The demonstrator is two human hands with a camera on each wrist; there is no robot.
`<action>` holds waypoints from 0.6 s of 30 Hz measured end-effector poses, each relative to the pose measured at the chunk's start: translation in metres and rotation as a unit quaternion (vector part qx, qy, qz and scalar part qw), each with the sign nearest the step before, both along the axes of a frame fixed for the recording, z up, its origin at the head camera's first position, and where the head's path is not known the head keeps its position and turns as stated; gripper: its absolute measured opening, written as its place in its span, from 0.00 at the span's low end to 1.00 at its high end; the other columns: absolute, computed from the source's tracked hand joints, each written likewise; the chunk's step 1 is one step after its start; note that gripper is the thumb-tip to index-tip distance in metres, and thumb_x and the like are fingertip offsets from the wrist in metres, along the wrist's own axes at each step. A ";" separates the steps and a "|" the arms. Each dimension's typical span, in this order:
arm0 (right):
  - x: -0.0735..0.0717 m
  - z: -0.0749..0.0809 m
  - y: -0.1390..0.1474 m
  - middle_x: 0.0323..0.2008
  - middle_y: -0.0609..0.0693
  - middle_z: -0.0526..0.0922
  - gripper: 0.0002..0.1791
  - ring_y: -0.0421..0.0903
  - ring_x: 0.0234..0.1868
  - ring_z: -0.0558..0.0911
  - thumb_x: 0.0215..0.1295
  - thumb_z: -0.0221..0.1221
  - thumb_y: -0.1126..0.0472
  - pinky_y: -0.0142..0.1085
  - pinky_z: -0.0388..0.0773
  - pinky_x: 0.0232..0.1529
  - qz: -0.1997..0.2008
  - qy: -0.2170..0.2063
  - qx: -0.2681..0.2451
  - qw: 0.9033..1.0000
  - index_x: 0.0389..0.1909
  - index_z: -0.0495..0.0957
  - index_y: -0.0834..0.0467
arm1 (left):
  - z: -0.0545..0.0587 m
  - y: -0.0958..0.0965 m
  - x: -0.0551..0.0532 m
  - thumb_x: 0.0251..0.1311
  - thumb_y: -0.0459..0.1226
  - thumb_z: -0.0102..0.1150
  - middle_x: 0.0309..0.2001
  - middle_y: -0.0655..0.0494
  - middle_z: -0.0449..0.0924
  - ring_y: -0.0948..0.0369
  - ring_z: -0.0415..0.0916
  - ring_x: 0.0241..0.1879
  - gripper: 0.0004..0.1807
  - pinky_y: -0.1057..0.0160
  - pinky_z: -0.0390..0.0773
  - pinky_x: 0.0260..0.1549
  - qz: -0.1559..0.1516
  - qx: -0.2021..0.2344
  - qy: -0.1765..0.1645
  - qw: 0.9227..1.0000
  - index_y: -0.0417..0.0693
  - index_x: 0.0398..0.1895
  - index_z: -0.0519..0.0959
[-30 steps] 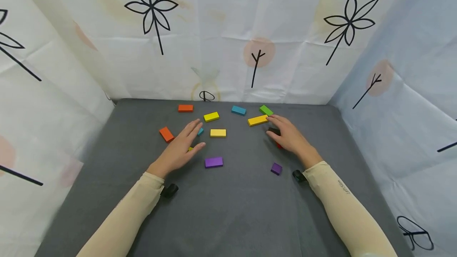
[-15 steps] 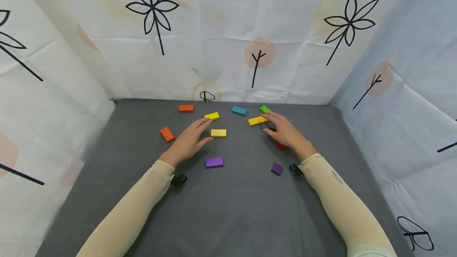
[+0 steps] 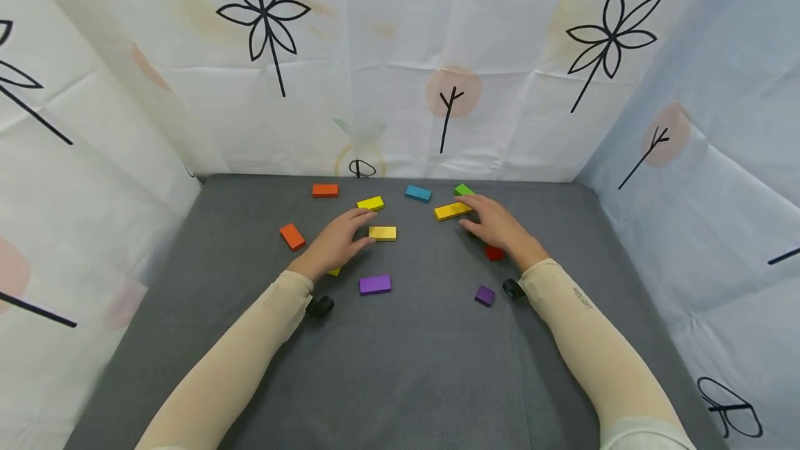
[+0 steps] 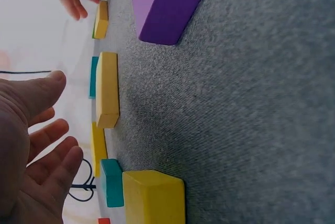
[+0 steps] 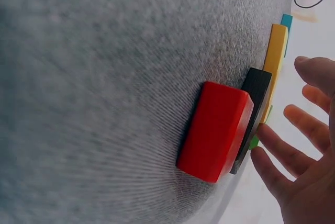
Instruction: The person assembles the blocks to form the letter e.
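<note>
My left hand [image 3: 339, 242] hovers low over the blocks at centre left, fingers relaxed, with nothing held. Its fingertips overlap a yellow block [image 3: 371, 203], and its thumb tip comes beside a pale yellow block [image 3: 382, 233]. Under this hand, a teal block [image 4: 112, 183] and another yellow block [image 4: 154, 198] appear in the left wrist view. My right hand [image 3: 498, 225] spreads loosely above a long yellow block [image 3: 451, 212] and a green block [image 3: 464, 189], holding nothing. A red block [image 5: 215, 130] and a black block [image 5: 253, 106] lie beneath it; the head view hides the black one.
Orange blocks [image 3: 325, 190] lie on the left of the grey table [image 3: 400, 380]. A blue block [image 3: 418, 193] lies at the back, a purple block [image 3: 375, 285] nearer the front, and a small purple block [image 3: 484, 296] to the right. Patterned white cloth [image 3: 400, 33] walls the back and sides.
My left hand has moved right and slightly forward, from beside the orange block to the yellow blocks. My right hand has shifted slightly left and forward. The blocks have stayed in place.
</note>
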State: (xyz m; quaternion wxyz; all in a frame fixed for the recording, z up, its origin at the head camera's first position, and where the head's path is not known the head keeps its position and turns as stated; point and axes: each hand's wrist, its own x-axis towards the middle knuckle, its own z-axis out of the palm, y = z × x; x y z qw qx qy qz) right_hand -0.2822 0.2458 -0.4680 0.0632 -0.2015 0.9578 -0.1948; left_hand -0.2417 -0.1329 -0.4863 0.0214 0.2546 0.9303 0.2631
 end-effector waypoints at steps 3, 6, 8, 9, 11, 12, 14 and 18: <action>-0.004 0.000 -0.002 0.80 0.62 0.66 0.34 0.64 0.79 0.66 0.81 0.64 0.56 0.63 0.62 0.76 0.004 0.002 0.008 1.000 0.82 0.67 0.56 | -0.002 0.002 -0.004 0.75 0.41 0.70 0.74 0.43 0.73 0.45 0.70 0.74 0.32 0.42 0.69 0.73 0.003 -0.009 -0.009 1.000 0.43 0.78 0.75; -0.008 0.000 -0.004 0.79 0.62 0.68 0.33 0.63 0.77 0.68 0.80 0.64 0.57 0.62 0.63 0.76 0.007 0.006 0.014 1.000 0.82 0.69 0.57 | -0.003 0.004 -0.007 0.75 0.41 0.69 0.75 0.43 0.72 0.45 0.69 0.74 0.31 0.42 0.68 0.73 0.008 -0.018 -0.019 1.000 0.43 0.77 0.75; -0.010 -0.001 -0.005 0.78 0.62 0.70 0.32 0.63 0.77 0.69 0.80 0.65 0.57 0.61 0.64 0.75 0.009 0.009 0.020 1.000 0.80 0.70 0.57 | -0.006 0.006 -0.008 0.76 0.41 0.69 0.75 0.43 0.72 0.45 0.69 0.74 0.31 0.42 0.68 0.73 0.008 -0.024 -0.023 0.999 0.43 0.77 0.75; -0.012 -0.002 -0.006 0.77 0.62 0.71 0.31 0.63 0.76 0.70 0.80 0.65 0.57 0.61 0.65 0.75 0.011 0.012 0.026 1.000 0.80 0.71 0.57 | -0.007 0.006 -0.008 0.76 0.41 0.69 0.75 0.43 0.72 0.46 0.69 0.74 0.31 0.42 0.68 0.73 0.006 -0.028 -0.026 0.999 0.43 0.77 0.75; -0.014 -0.004 -0.007 0.76 0.61 0.72 0.30 0.63 0.75 0.71 0.80 0.65 0.57 0.61 0.66 0.74 0.016 0.015 0.043 0.999 0.79 0.73 0.57 | -0.010 0.008 -0.009 0.76 0.40 0.69 0.75 0.43 0.73 0.46 0.70 0.74 0.30 0.43 0.68 0.73 0.000 -0.035 -0.028 0.999 0.43 0.77 0.75; -0.015 -0.004 -0.008 0.76 0.61 0.73 0.29 0.64 0.75 0.72 0.80 0.65 0.58 0.61 0.67 0.74 0.018 0.016 0.052 0.998 0.78 0.74 0.57 | -0.011 0.009 -0.009 0.76 0.40 0.68 0.74 0.44 0.73 0.46 0.70 0.74 0.29 0.43 0.69 0.73 -0.004 -0.040 -0.028 0.999 0.43 0.76 0.76; -0.018 -0.006 -0.009 0.75 0.61 0.74 0.29 0.64 0.74 0.73 0.80 0.65 0.58 0.60 0.68 0.73 0.022 0.020 0.070 0.997 0.77 0.75 0.56 | -0.013 0.011 -0.009 0.76 0.39 0.69 0.74 0.44 0.74 0.47 0.71 0.73 0.29 0.44 0.70 0.72 -0.011 -0.046 -0.028 0.999 0.43 0.76 0.77; -0.023 -0.006 -0.011 0.73 0.61 0.76 0.28 0.64 0.72 0.75 0.78 0.66 0.61 0.60 0.71 0.71 0.024 0.028 0.084 0.996 0.76 0.76 0.57 | -0.013 0.015 -0.013 0.76 0.38 0.69 0.72 0.44 0.75 0.47 0.72 0.72 0.27 0.45 0.70 0.72 -0.016 -0.055 -0.019 0.998 0.42 0.74 0.78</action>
